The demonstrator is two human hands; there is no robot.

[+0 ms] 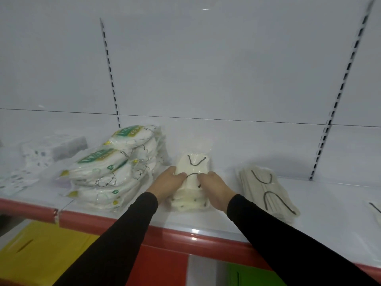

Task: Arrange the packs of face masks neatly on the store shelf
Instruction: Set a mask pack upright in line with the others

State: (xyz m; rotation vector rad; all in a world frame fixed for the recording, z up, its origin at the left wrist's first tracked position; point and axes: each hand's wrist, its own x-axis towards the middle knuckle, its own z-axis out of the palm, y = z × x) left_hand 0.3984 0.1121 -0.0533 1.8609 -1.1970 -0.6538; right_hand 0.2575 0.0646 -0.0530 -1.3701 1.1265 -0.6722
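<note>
— Looking right: what's cut off?
— A clear pack (pixel 374 207) at the frame edge.
— And the grip?
— Left hand (pixel 167 183) and right hand (pixel 213 185) clamp the cream mask stack (pixel 192 182), soft, plastic-wrapped, on the white shelf (pixel 257 145).

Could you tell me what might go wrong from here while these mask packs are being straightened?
The middle pile, held by the left hand and right hand, reaches near the shelf's red edge; its slippery lower packs could slide off. The tall leaning pile of green-labelled packs sits beside the left hand, so a nudge might topple it.
</note>
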